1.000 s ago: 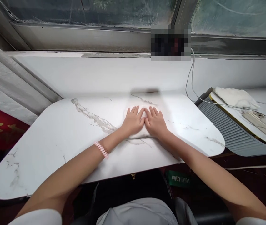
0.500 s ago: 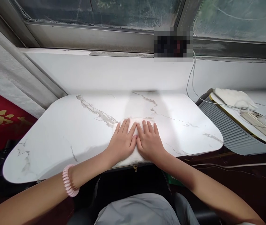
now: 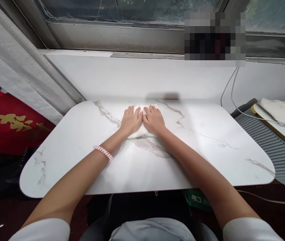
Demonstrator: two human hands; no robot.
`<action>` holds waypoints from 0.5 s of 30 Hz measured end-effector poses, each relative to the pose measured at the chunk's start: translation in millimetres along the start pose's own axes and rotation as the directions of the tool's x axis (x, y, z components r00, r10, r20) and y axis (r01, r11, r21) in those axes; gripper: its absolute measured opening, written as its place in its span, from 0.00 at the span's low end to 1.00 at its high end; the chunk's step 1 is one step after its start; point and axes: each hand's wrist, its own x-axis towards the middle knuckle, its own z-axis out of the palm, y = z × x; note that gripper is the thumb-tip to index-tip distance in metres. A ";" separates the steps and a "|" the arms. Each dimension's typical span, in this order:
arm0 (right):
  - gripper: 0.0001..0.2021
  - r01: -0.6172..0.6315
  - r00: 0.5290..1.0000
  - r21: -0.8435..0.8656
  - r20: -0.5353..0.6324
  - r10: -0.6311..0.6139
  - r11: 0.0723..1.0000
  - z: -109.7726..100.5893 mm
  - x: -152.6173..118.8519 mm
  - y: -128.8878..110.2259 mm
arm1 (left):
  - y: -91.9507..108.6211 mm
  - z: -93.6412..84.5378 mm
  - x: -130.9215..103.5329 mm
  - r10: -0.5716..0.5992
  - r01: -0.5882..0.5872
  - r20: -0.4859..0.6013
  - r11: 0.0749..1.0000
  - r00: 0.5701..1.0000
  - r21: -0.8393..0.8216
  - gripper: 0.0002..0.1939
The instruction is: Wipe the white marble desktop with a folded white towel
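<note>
A folded white cloth (image 3: 142, 133) lies flat on the white marble-patterned tabletop (image 3: 64, 140), towards its back edge. My left hand (image 3: 131, 120) rests palm down on the cloth's left part, fingers stretched out and pointing away from me. Beside it, my right hand (image 3: 154, 119) presses flat on the right part, also with straight fingers. The two thumbs meet or nearly meet in the middle. Much of the cloth is hidden beneath both hands. A pink coiled band (image 3: 103, 153) circles my left wrist.
Behind the table stand a white wall panel (image 3: 132, 78) and a window. A pale curtain (image 3: 26, 63) hangs at the left above a red cloth (image 3: 9, 125) with gold markings. To the right, a ribbed cabinet (image 3: 283, 157) carries another white cloth (image 3: 283, 112); a cable (image 3: 235, 97) runs down there.
Both hands have slid the cloth forward, from the table's front edge to near its back. My arms are now stretched out further, and the view has shifted.
</note>
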 end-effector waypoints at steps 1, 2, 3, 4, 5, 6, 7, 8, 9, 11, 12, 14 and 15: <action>0.24 -0.005 1.000 0.004 -0.002 0.005 1.000 2.5 11.2 0.7 | -4.0 1.8 10.6 -0.001 0.001 -0.023 1.000 1.000 -0.005 0.26; 0.24 -0.008 1.000 0.007 -0.008 0.008 1.000 4.8 21.2 1.4 | -7.7 3.3 20.6 0.002 -0.003 -0.040 1.000 0.999 -0.007 0.26; 0.24 -0.013 1.000 0.008 -0.019 0.013 1.000 6.9 30.1 2.1 | -11.2 4.5 30.0 0.011 -0.011 -0.053 1.000 0.999 -0.007 0.25; 0.24 -0.020 0.999 0.009 -0.036 0.020 1.000 8.8 37.7 2.8 | -14.4 5.5 38.5 0.022 -0.022 -0.062 1.000 0.998 -0.008 0.25; 0.24 -0.027 0.998 0.009 -0.055 0.027 1.000 10.3 44.2 3.3 | -17.3 6.3 46.2 0.033 -0.034 -0.066 0.999 0.997 -0.009 0.25; 0.24 -0.034 0.997 0.008 -0.075 0.035 0.999 11.6 49.6 3.7 | -19.7 7.0 53.0 0.044 -0.045 -0.068 0.999 0.997 -0.011 0.24; 0.23 -0.042 0.995 0.007 -0.093 0.042 0.999 12.7 54.2 4.0 | -21.8 7.6 58.7 0.054 -0.055 -0.072 0.998 0.996 -0.013 0.24; 0.23 -0.046 0.993 0.006 -0.107 0.047 0.999 13.6 58.0 4.2 | -23.6 8.3 63.5 0.061 -0.063 -0.080 0.998 0.995 -0.016 0.24; 0.22 -0.047 0.992 0.005 -0.118 0.047 0.999 14.4 61.1 4.3 | -25.1 9.0 67.4 0.065 -0.067 -0.090 0.998 0.994 -0.018 0.24; 0.22 -0.037 0.992 -0.002 -0.123 0.037 0.999 15.8 65.6 4.5 | -27.2 10.6 72.7 0.061 -0.064 -0.104 0.998 0.993 -0.019 0.24; 0.22 -0.030 0.992 -0.010 -0.121 0.029 0.999 16.5 67.0 4.5 | -27.9 11.4 74.2 0.057 -0.058 -0.104 0.998 0.993 -0.015 0.24; 0.23 -0.018 0.993 -0.042 -0.114 0.013 0.999 17.5 67.3 4.6 | -28.2 12.4 75.0 0.052 -0.052 -0.096 0.999 0.994 0.001 0.24; 0.23 -0.015 0.994 -0.063 -0.110 0.008 0.998 17.8 66.2 4.6 | -27.8 12.5 74.0 0.053 -0.053 -0.089 0.999 0.995 0.010 0.24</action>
